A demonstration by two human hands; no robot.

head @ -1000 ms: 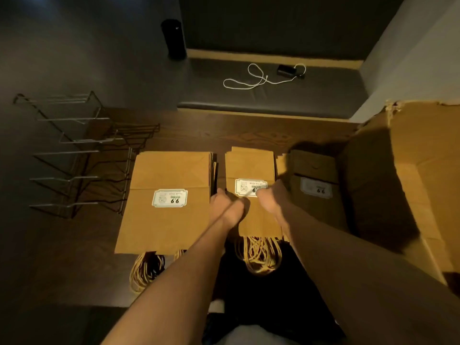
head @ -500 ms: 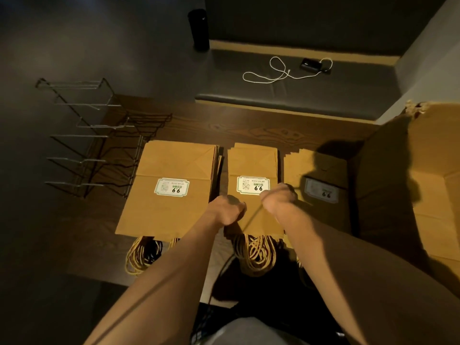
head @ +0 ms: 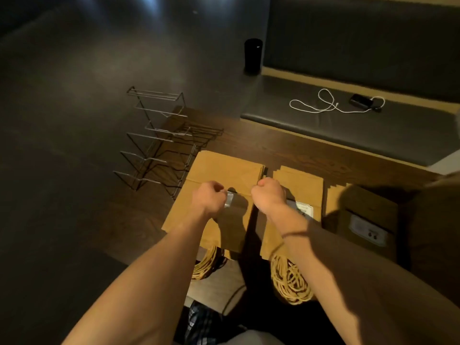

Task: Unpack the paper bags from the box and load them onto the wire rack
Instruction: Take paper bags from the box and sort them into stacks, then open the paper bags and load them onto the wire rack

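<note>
- Leftmost, the wire rack (head: 159,143) is seen standing at the table's (head: 293,155) far left edge, its tiers bare; no bag has been loaded yet.
- Just right of it, the large stack of bags (head: 224,170) lies flat, handles hanging over the near edge.
- Over this stack the left hand (head: 210,199) is held with fingers curled into a fist; whether anything is pinched cannot be told.
- The right hand (head: 268,194) is likewise curled, above the gap between the large stack and the middle stack (head: 298,185); its contents cannot be told either.
- Further right, a third stack (head: 363,215) lies in shadow, and the box (head: 438,220) is barely seen at the frame's edge.
- Unpacking is judged largely done, with loading about to start.
- Next, a stack must be gripped at both sides, lifted level and slid into a rack tier.
</note>
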